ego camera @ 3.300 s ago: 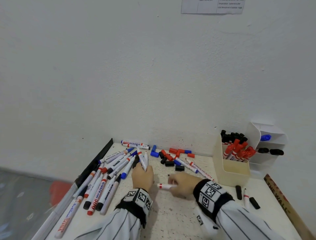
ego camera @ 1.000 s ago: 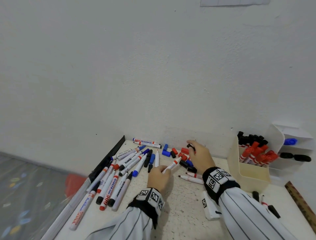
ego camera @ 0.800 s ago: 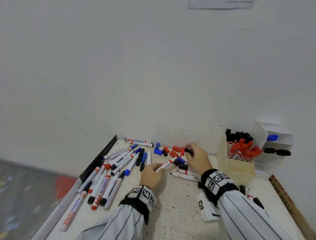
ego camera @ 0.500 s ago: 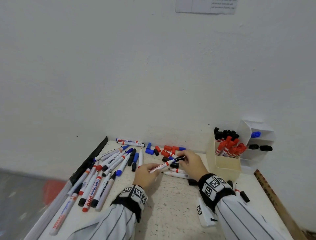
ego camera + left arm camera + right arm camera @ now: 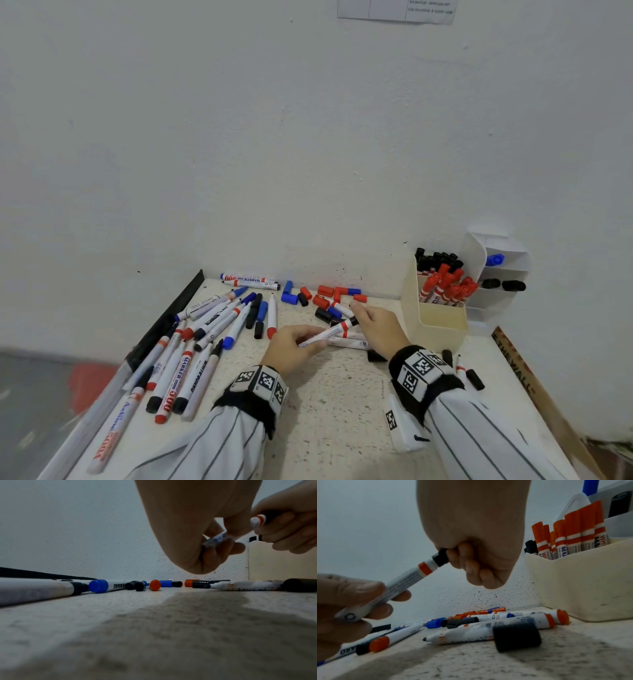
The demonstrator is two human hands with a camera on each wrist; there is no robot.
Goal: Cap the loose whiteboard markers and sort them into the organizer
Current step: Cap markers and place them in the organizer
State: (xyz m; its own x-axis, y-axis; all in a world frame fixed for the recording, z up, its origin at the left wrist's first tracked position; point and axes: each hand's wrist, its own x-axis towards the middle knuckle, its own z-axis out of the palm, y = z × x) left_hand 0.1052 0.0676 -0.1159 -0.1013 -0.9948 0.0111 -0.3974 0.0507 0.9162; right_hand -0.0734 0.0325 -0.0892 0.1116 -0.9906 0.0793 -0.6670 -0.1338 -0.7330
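My left hand [image 5: 308, 337] pinches the rear of a white marker with a red band [image 5: 329, 333], held slanted just above the table. My right hand [image 5: 358, 313] grips a black cap [image 5: 352, 322] that sits on the marker's tip. The right wrist view shows the black cap [image 5: 441, 557] against the red band, with my curled fingers [image 5: 471, 566] round it. In the left wrist view the marker [image 5: 216, 539] runs from my left fingers to my right hand [image 5: 288, 524]. The cream organizer box [image 5: 435, 322] with red and black capped markers stands to the right.
Several loose markers [image 5: 191, 346] lie on the left of the table and two under my hands [image 5: 349, 342]. Loose red, blue and black caps [image 5: 325, 296] lie by the wall. A white tiered organizer [image 5: 496, 270] stands behind the cream box. A wooden ruler [image 5: 520, 373] lines the right edge.
The marker passed from my right hand to my left. My right hand reached to the cap pile, took a black cap and brought it back onto the marker's tip.
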